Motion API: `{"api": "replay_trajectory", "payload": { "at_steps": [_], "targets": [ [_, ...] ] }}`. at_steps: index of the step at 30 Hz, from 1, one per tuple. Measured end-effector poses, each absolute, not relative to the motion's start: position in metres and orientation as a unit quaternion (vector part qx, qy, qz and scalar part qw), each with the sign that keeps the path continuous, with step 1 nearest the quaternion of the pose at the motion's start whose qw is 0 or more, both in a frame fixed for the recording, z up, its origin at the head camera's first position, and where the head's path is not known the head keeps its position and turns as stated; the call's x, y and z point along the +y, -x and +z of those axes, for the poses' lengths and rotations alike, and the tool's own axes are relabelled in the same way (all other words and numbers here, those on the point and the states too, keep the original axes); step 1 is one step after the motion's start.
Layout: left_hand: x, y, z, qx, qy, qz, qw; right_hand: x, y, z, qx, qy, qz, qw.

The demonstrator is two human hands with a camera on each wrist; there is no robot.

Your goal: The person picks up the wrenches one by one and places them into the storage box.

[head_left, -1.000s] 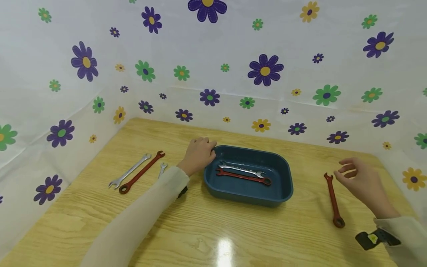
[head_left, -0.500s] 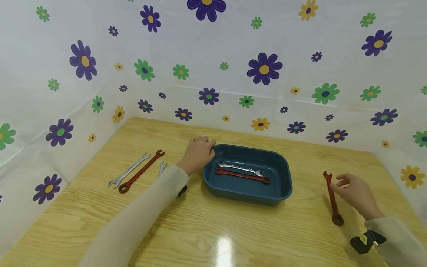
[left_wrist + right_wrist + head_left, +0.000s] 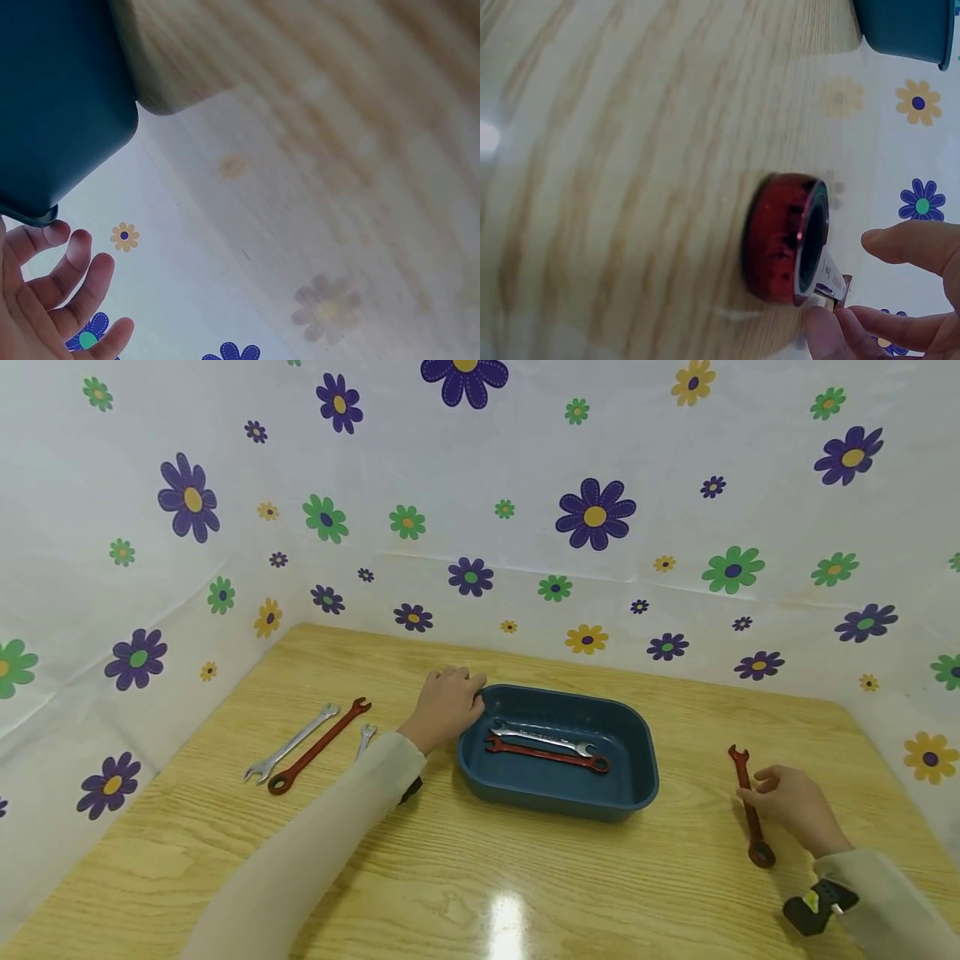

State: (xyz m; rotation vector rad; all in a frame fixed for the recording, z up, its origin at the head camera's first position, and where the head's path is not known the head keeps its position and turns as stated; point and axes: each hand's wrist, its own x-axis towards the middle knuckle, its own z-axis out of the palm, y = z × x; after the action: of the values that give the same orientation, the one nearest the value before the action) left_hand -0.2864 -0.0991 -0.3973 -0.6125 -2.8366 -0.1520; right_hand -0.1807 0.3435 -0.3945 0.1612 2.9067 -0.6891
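Note:
My left hand (image 3: 447, 708) holds the far left corner of a blue plastic tub (image 3: 555, 802), fingers outside its rim in the left wrist view. The thumb is hidden there. Inside the tub lie a silver open-ended wrench (image 3: 543, 740) and a red combination wrench (image 3: 547, 753). At the right, another red combination wrench (image 3: 752, 822) lies on the table, its ring end towards me. Over its shaft is my right hand (image 3: 798, 806), thumb and fingers on either side. In the right wrist view a gap shows between the thumb (image 3: 907, 244) and the wrench, while fingertips reach the shaft.
Left of the tub, a silver wrench (image 3: 292, 743), a red combination wrench (image 3: 318, 747) and a smaller silver wrench (image 3: 366, 738), partly hidden by my left sleeve, lie on the wooden table (image 3: 420, 893). A white flowered sheet (image 3: 450, 468) stands behind and beside the table.
My right hand has moved left and down from beside the right-hand red wrench to over its shaft. My left hand and the tub have stayed in place.

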Motion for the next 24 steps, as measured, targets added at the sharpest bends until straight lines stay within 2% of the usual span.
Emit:
{"api": "replay_trajectory", "payload": {
  "at_steps": [24],
  "targets": [
    [-0.0983,0.2858,-0.3973,-0.969,0.206,-0.054,0.124,0.3379,0.1903,-0.3904,0.979,-0.040,-0.178,0.090]
  ]
}}
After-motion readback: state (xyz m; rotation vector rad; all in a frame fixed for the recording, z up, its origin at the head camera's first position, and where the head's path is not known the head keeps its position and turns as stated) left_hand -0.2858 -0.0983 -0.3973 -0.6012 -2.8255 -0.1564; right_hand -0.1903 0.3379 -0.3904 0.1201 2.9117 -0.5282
